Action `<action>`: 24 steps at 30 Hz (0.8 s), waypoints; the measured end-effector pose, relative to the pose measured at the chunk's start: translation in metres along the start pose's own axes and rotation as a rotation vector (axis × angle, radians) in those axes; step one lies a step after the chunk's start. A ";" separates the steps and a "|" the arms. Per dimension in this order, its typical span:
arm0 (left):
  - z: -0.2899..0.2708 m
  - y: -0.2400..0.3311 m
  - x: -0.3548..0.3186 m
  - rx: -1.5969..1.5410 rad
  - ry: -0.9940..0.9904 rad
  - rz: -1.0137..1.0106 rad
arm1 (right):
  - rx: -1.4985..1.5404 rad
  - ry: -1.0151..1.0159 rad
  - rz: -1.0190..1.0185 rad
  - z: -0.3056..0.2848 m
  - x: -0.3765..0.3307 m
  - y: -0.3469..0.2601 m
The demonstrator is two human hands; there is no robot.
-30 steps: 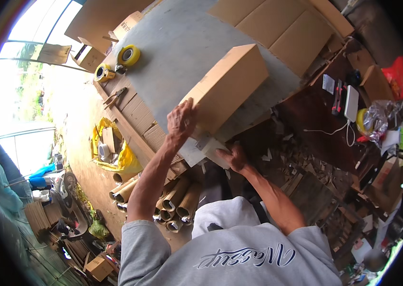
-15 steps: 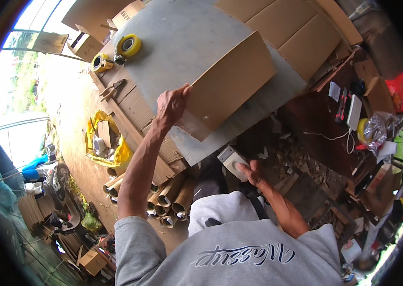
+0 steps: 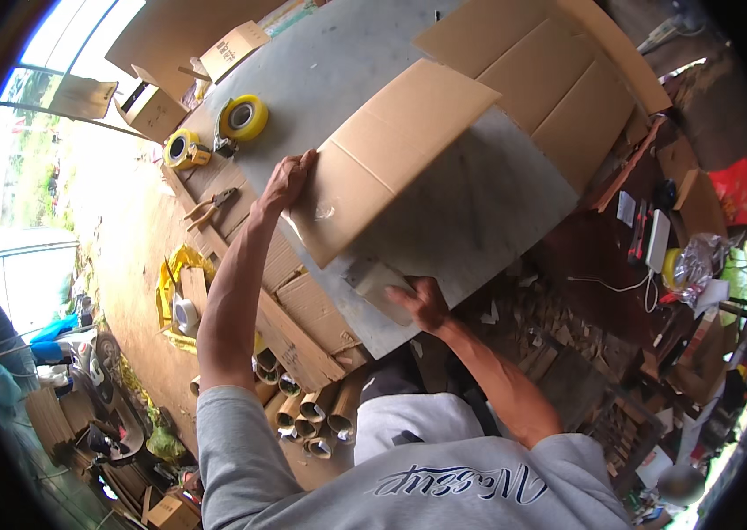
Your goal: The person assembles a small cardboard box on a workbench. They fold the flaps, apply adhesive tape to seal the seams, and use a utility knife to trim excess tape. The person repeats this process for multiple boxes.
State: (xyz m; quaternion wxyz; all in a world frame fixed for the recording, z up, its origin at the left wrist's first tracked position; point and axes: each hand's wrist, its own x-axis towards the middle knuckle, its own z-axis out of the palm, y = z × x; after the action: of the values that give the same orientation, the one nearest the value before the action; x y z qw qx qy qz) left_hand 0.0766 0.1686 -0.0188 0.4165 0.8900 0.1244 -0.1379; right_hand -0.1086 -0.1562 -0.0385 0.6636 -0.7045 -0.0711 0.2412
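Observation:
A folded brown cardboard carton (image 3: 400,146) slants over the grey tabletop (image 3: 523,194), its creased face turned up. My left hand (image 3: 288,183) is closed on the carton's left edge. Below the carton's near corner, my right hand (image 3: 422,303) grips a pale, flat, block-shaped tool (image 3: 384,291) whose exact kind I cannot make out. The tool's front end is blurred and lies close to the carton's lower edge; whether they touch I cannot tell.
Two yellow tape rolls, one large (image 3: 256,117) and one smaller (image 3: 196,151), and pliers (image 3: 205,210) lie along the table's left side. Cardboard sheets (image 3: 528,66) cover the far right. Cardboard tubes (image 3: 313,406) stand below the near edge. A yellow bag (image 3: 164,291) sits left.
The carton has tilted, turning its creased face up, and my left hand has shifted left with it. My right hand has brought the pale tool up and left over the table's near corner.

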 end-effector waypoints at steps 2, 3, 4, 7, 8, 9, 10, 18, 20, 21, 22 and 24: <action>0.008 -0.028 0.024 0.120 0.082 -0.057 | -0.024 -0.013 0.015 0.015 0.027 -0.006; 0.009 -0.038 0.030 0.046 0.059 -0.075 | -0.025 -0.024 0.052 0.021 0.036 -0.007; 0.015 -0.037 0.027 -0.027 0.020 -0.096 | -0.023 -0.028 0.103 0.024 0.036 -0.007; 0.045 -0.095 0.008 0.329 -0.037 0.234 | -0.092 -0.118 0.090 0.014 0.006 0.014; 0.069 -0.068 -0.004 0.009 -0.039 -0.089 | -0.136 -0.104 0.074 0.004 -0.003 0.026; 0.084 -0.038 -0.026 -0.048 -0.088 -0.092 | -0.047 -0.064 0.010 -0.001 -0.019 0.005; 0.097 -0.025 -0.043 -0.013 -0.123 -0.092 | -0.113 -0.055 0.077 -0.004 -0.036 0.014; 0.168 0.059 -0.202 0.163 -0.090 0.135 | -0.216 -0.015 0.182 -0.031 -0.118 0.045; 0.180 0.086 -0.234 0.436 0.163 0.167 | -0.241 -0.085 0.245 -0.046 -0.114 0.024; 0.185 0.089 -0.236 0.507 0.203 0.172 | -0.241 -0.105 0.226 -0.051 -0.115 0.014; 0.186 0.089 -0.234 0.582 0.238 0.176 | -0.233 -0.125 0.210 -0.053 -0.121 0.009; 0.185 0.092 -0.223 0.666 0.275 0.170 | -0.180 -0.094 0.104 -0.060 -0.135 0.016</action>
State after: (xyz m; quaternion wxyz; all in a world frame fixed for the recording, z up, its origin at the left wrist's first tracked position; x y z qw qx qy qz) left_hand -0.1263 -0.0555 0.0100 0.0935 0.9941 0.0533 -0.0147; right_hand -0.2040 -0.2687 -0.0205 0.5801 -0.7520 -0.0868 0.3007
